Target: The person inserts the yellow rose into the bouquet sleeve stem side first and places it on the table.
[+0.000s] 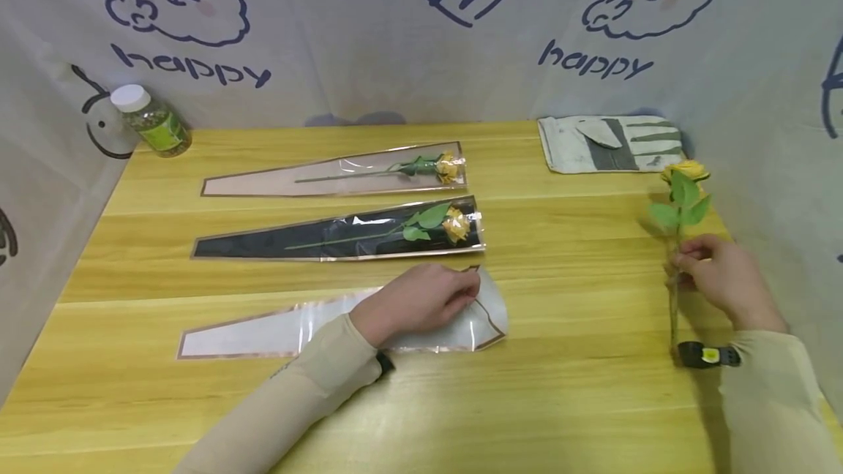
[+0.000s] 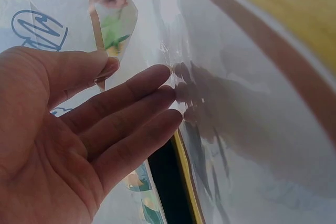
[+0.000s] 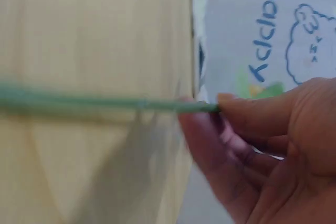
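The left hand [image 1: 421, 302] pinches the upper edge of a white flower sleeve [image 1: 237, 333] near its wide end, whose mouth bulges apart. In the left wrist view, the thumb and forefinger hold the clear film [image 2: 118, 22], while the other fingers extend toward the white sheet [image 2: 247, 129]. At the table's right side, the right hand [image 1: 724, 276] pinches the stem of a yellow rose [image 1: 685, 170] between thumb and fingers. The rose stands roughly upright, bloom away from the person, its green stem [image 3: 105, 102] running past the hand in the right wrist view.
Above the white sleeve lie a black sleeve [image 1: 230, 246] and a pale pink sleeve [image 1: 250, 185], each with a yellow rose inside. A pair of work gloves [image 1: 609, 143] rests at the back right. A white-capped jar [image 1: 154, 123] stands at the back left, by the cloth wall.
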